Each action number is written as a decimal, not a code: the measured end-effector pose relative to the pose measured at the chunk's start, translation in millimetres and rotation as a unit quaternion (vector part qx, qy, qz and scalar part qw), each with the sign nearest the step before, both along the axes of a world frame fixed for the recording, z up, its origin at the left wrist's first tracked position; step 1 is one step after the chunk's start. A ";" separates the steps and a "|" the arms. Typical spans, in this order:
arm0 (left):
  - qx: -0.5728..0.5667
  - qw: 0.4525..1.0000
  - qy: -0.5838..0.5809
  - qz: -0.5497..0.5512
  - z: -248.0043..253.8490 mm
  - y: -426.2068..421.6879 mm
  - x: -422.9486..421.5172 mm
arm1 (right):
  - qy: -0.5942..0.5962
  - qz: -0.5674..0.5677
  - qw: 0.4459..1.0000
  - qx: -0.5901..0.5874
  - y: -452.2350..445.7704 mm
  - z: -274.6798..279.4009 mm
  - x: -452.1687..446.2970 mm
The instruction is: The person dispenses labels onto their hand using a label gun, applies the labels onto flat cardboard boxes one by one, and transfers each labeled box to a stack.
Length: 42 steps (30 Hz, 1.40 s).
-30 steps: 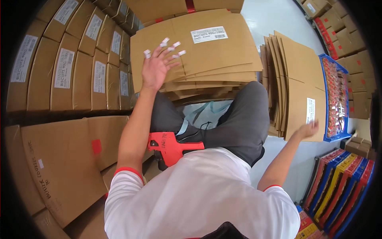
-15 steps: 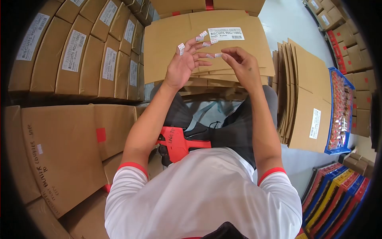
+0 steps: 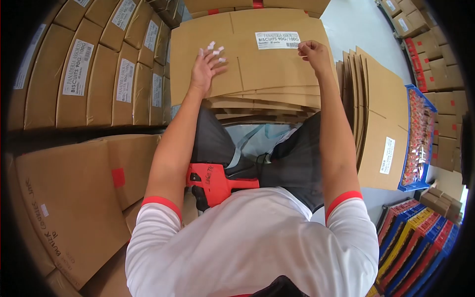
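My left hand (image 3: 202, 76) is raised over the left part of a flat cardboard carton (image 3: 277, 69), palm up with fingers spread. Small white price stickers (image 3: 216, 52) cling to its fingertips. Over the right end of the printed biscuit label (image 3: 272, 40) on that carton, my right hand (image 3: 316, 55) is closed in a pinch; whatever is between the fingertips is too small to make out. A red price label gun (image 3: 215, 184) rests on my lap, against my left thigh.
Stacked biscuit boxes (image 3: 76, 69) rise at the left, with a large carton (image 3: 69, 198) nearer me. Flattened cartons (image 3: 381, 119) lean at the right beside a blue crate (image 3: 406, 185) of packets. Colourful crates (image 3: 415, 237) stand at the lower right.
My hands have moved apart: the right went from the left fingertips, where it pinched a sticker, to the label's right end. The left hand shifted left. The view shifted slightly.
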State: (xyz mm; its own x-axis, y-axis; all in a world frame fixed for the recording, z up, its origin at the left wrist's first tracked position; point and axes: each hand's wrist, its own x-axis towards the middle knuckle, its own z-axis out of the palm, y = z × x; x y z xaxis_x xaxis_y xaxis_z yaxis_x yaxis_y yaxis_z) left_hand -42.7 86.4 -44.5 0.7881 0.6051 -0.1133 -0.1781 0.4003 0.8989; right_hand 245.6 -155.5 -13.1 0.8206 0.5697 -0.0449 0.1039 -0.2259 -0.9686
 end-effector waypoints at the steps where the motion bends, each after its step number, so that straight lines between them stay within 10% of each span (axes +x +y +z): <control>1: -0.001 1.000 -0.002 0.000 -12.8 8.6 -2.7 | -0.002 0.000 1.000 -0.001 5.6 -9.1 16.8; 12: -0.091 0.995 -0.026 0.010 -24.6 18.4 -5.0 | 0.012 0.111 0.950 -0.293 67.9 -63.2 117.2; 33: -0.110 0.994 -0.022 0.012 -30.8 23.0 -4.1 | -0.194 0.014 0.860 -0.471 54.1 -29.3 92.9; 42: -0.069 0.998 -0.009 0.007 -26.7 18.6 -3.2 | -0.150 -0.092 0.916 -0.361 2.3 -43.5 94.7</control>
